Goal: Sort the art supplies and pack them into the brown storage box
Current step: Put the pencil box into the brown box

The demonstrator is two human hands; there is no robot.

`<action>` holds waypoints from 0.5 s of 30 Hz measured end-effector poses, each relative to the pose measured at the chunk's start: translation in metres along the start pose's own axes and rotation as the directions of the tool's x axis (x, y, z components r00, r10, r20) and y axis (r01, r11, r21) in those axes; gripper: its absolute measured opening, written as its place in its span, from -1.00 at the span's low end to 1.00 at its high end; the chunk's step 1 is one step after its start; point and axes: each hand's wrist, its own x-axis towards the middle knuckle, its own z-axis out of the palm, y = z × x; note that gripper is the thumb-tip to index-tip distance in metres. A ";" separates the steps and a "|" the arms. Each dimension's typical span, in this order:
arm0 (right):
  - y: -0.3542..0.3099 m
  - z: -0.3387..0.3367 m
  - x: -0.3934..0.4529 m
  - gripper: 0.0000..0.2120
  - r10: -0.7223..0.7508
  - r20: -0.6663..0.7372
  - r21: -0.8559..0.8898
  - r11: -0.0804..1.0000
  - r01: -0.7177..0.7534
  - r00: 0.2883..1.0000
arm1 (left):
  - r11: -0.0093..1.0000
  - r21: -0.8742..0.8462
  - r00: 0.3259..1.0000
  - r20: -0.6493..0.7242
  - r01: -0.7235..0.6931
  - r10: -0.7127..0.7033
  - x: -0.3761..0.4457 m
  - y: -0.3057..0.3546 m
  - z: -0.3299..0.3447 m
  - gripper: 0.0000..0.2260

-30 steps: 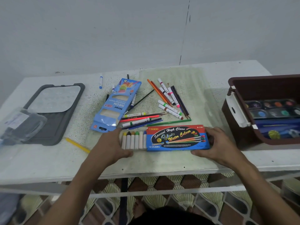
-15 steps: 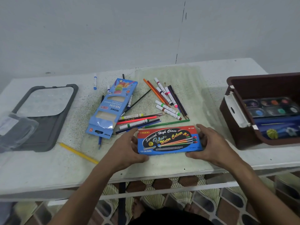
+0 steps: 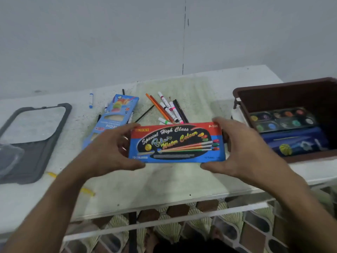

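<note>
I hold a red and blue water colour box (image 3: 176,143) above the table, face up. My left hand (image 3: 109,152) grips its left end and my right hand (image 3: 237,152) grips its right end, fingers behind and thumbs under. The brown storage box (image 3: 273,92) stands at the right, with a paint palette (image 3: 282,119) and a blue case (image 3: 295,143) inside. Behind the held box lie loose markers and pencils (image 3: 169,108) and a light blue neon pencil pack (image 3: 113,119), partly hidden by my left hand.
A grey lid (image 3: 36,143) lies at the left with a clear plastic piece (image 3: 9,157) on it. A yellow pencil (image 3: 87,191) sits near the table's front edge. A blue-capped marker (image 3: 90,100) lies near the back. A wall stands behind the table.
The paint tubes slid fully into the water colour box, closing it. Both hands then lifted the closed box off the table and raised it toward the camera.
</note>
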 end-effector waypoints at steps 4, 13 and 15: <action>0.035 -0.074 0.001 -0.03 -0.048 -0.115 0.002 0.999 0.048 0.992 | 0.989 -0.018 0.983 -0.112 -0.147 0.144 0.018 0.077 0.000 -0.14; 0.205 -0.167 0.004 -0.11 0.068 0.029 -0.035 0.997 -0.067 0.997 | 0.932 0.212 0.952 -0.029 -0.293 0.306 0.109 0.193 0.119 -0.50; 0.227 -0.169 0.006 -0.12 0.089 0.050 -0.110 0.990 -0.083 0.995 | 0.917 0.292 0.961 0.020 -0.271 0.277 0.121 0.205 0.137 -0.45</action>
